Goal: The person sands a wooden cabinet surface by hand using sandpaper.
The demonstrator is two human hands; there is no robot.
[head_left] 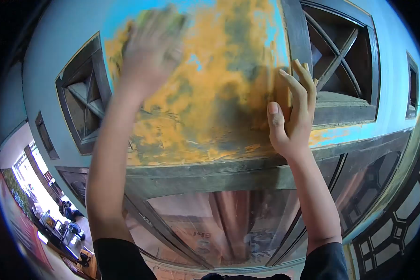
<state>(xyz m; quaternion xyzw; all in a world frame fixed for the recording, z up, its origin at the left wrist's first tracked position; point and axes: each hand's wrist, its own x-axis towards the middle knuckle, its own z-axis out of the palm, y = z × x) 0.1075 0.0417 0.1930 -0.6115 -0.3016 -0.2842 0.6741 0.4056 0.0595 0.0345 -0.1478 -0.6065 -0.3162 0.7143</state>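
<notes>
My left hand (154, 51) is raised against the upper part of a wall panel (205, 93) and smeared by motion. A yellow-green patch shows by its fingertips; I cannot tell whether it is something held or the wall's surface. The panel is blotched orange and dark grey, with bright blue paint along its top and right edges. My right hand (296, 112) lies against the panel's right edge, beside the dark wooden post of a vent frame. Its fingers stretch upward and the thumb stands apart from them.
On the right is a wooden vent (343, 56) with crossed bars; a similar vent (84, 95) sits on the left. Below the panel runs a wooden beam (205, 177) above glass panes (182, 207) with a curtain behind. A bright doorway (30, 163) opens at the lower left.
</notes>
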